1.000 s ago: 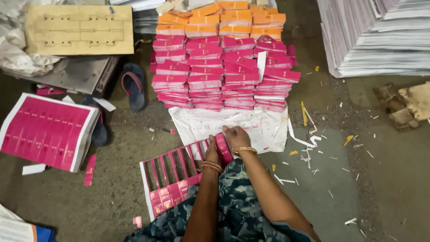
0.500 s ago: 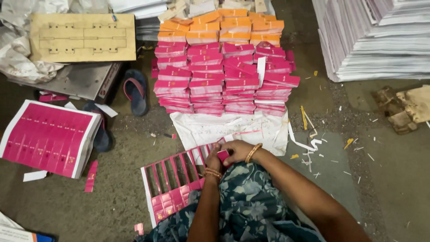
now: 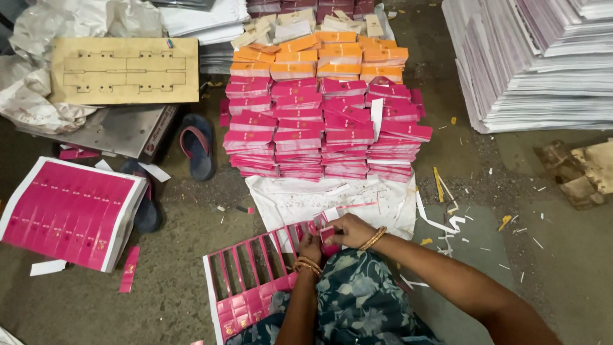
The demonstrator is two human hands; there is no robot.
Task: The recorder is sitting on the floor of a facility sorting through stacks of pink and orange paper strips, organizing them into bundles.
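a big block of stacked flat pink card cartons (image 3: 322, 131) stands on the floor, the landmark here. behind it, touching, lies a row of flat orange card cartons (image 3: 319, 56), and beyond those a few pale cream ones (image 3: 300, 27). far left of the block, a thick pile of uncut pink printed sheets with white edges (image 3: 67, 211) lies flat. just in front of the block, past a white sheet, a punched pink sheet with empty slots (image 3: 252, 278) lies tilted, and both hands pinch a small pink carton blank (image 3: 327, 235) at its upper corner. far right of the block rise tall piles of white-and-lilac printed sheets (image 3: 530, 57).
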